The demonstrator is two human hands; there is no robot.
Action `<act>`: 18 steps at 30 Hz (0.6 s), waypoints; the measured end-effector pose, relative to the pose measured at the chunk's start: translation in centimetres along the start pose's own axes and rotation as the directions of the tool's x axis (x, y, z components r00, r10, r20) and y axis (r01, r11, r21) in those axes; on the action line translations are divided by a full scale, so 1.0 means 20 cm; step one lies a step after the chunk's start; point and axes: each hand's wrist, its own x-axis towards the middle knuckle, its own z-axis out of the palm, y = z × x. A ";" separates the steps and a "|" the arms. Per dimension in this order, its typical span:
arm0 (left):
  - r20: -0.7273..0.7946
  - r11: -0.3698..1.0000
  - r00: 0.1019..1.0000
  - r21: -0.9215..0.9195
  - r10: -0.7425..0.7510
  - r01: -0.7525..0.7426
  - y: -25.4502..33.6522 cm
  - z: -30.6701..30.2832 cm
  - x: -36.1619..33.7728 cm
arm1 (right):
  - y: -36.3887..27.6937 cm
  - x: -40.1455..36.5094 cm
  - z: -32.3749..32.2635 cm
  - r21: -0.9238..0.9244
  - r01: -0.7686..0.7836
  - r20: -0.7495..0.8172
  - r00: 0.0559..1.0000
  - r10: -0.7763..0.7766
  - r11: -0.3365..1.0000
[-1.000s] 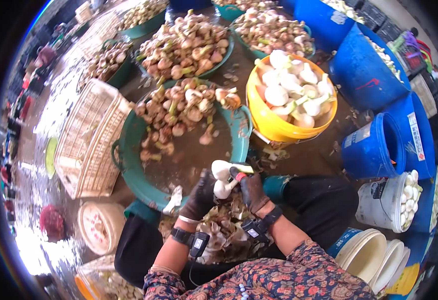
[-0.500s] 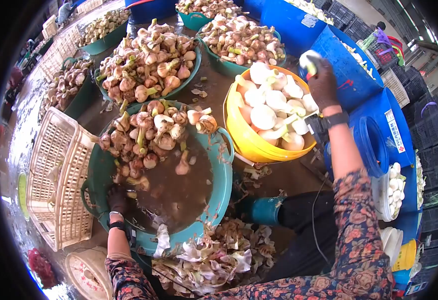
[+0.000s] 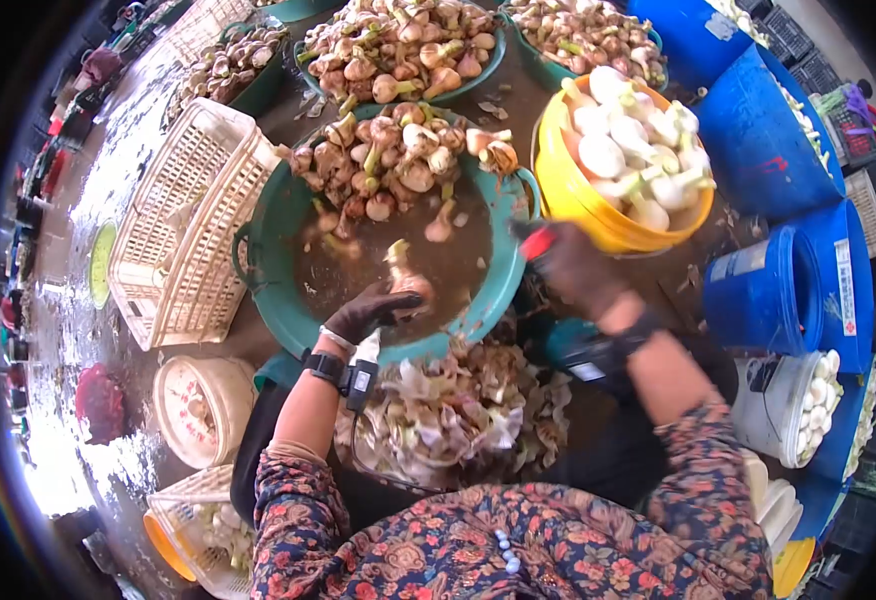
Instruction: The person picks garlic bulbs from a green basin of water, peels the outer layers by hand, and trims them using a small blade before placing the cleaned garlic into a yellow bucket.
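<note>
My left hand (image 3: 370,310), in a dark glove, is closed around a garlic bulb (image 3: 410,284) with its stem pointing up, over the near side of the green tub (image 3: 510,285). That tub holds brownish water and a heap of unpeeled garlic (image 3: 388,165). To the right of it, my gloved right hand (image 3: 583,268) is smeared by motion and closed on a tool with a red handle (image 3: 538,243); its working end is blurred. Beyond this hand stands a yellow bucket (image 3: 556,185) filled with peeled white garlic (image 3: 638,140). Loose garlic skins (image 3: 458,415) lie piled below the tub.
Cream plastic crates (image 3: 173,230) stand left of the tub, with a white bucket (image 3: 203,410) nearer me. More tubs of unpeeled garlic (image 3: 398,50) are at the back. Large blue bins (image 3: 758,140), a blue bucket (image 3: 758,290) and a white bucket of garlic (image 3: 773,410) line the right.
My right hand has come back from beyond the yellow bucket, and the white bulb it held is gone from it. My left hand has risen from the tub's left side with a garlic bulb.
</note>
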 end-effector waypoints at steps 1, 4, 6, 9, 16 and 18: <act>0.011 0.995 0.997 0.060 0.076 -0.076 0.02 0.13 -0.03 | 0.04 -0.07 0.20 0.095 0.027 0.013 1.000 -0.028 0.995; 0.069 0.904 0.963 0.332 0.262 -0.270 0.07 0.41 -0.14 | -0.07 -0.24 0.42 -0.033 -0.050 -0.032 0.998 0.049 0.998; -0.033 0.752 0.912 0.579 0.408 -0.316 0.04 0.55 -0.22 | -0.07 -0.33 0.47 0.033 -0.043 -0.102 0.994 0.046 0.999; -0.125 0.544 0.846 0.811 0.518 -0.213 0.06 0.69 -0.34 | -0.04 -0.40 0.49 0.089 -0.026 -0.114 0.993 0.036 0.996; -0.035 0.358 0.810 0.907 0.586 -0.221 -0.01 0.75 -0.37 | 0.05 -0.57 0.49 0.208 0.008 -0.058 0.998 0.004 0.978; -0.075 0.491 0.902 0.857 0.425 -0.160 -0.01 0.73 -0.38 | 0.08 -0.59 0.50 0.583 -0.067 0.076 0.997 0.028 0.810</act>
